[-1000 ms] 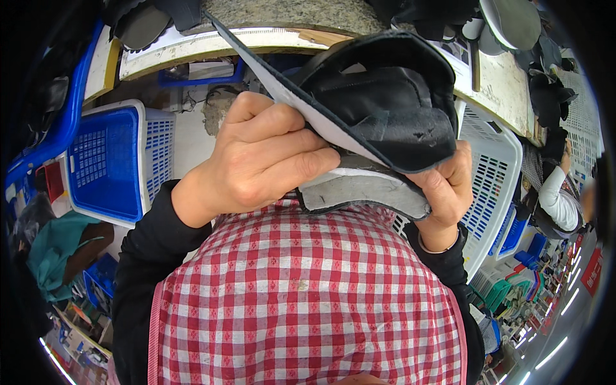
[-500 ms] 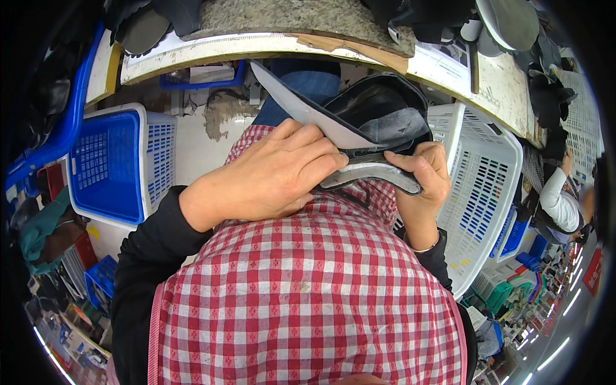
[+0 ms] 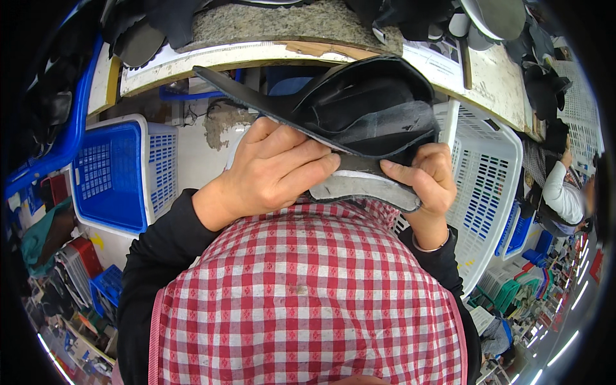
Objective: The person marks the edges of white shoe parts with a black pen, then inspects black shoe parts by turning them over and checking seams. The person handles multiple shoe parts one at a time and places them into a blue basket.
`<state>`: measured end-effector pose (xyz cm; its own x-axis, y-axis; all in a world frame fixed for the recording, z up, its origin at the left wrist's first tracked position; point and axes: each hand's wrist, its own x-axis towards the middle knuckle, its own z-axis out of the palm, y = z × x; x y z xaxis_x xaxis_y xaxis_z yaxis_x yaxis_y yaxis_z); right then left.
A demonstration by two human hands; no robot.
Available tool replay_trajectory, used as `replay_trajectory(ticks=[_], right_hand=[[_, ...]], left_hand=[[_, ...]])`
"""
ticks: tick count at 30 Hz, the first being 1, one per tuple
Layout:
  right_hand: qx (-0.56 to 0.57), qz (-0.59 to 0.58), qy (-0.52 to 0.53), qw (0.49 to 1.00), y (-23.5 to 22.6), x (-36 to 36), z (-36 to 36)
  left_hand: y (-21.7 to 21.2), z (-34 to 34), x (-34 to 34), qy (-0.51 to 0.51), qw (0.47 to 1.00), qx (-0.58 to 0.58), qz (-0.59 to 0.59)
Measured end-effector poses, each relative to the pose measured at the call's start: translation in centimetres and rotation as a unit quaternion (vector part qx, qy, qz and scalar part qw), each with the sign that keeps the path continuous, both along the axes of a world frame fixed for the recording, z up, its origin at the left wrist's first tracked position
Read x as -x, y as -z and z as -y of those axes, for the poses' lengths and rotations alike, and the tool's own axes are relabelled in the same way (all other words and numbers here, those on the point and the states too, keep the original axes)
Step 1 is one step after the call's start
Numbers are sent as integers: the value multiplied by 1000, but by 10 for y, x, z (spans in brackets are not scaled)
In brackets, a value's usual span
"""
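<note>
Held over my lap is a black shoe upper (image 3: 359,96), its hollow inside facing up and a long flap reaching out to the left. A grey-lined edge piece of it folds down toward my checked apron. My left hand (image 3: 273,163) is closed on the near left edge, with the fingertips pressed at the fold and the thumb hidden underneath. My right hand (image 3: 427,176) pinches the right end, its thumb lying on the dark strip and its fingers curled behind.
Ahead runs a worn workbench (image 3: 256,56) with a stone slab (image 3: 289,25) and more black shoe parts (image 3: 138,48). A blue-lined basket (image 3: 109,179) stands at left, a white slatted basket (image 3: 487,186) at right. Another person's white sleeve (image 3: 564,189) shows at far right.
The shoe upper has been raised and tilted, so its black side and open inside show more and the flap swings left. Both hands keep their hold; the grey lining strip is turned further outward.
</note>
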<state>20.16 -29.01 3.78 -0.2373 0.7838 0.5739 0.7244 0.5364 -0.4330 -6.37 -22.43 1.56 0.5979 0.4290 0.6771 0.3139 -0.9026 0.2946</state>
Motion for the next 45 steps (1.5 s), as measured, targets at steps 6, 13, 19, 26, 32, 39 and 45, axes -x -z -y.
replay_trajectory(ticks=[6,13,19,26,32,39,45], right_hand=[[163,74,-7,984,-1,-11,-27],[102,235,-11,967,26,20,-18],[70,163,-22,984,53,31,-23],[103,232,-57,965,13,27,-46],[163,287,-206,921,35,54,-87],[617,52,-327,714,81,11,-184],[631,143,-294,703,78,21,-179]], left_hand=[[10,-15,-32,44,994,102,-21],[47,-10,-44,47,979,200,10],[29,-6,-34,26,976,217,12],[-38,-40,-18,0,997,40,-66],[0,-53,-7,-7,945,239,-221],[76,7,19,6,989,140,44],[80,8,16,31,959,124,-254]])
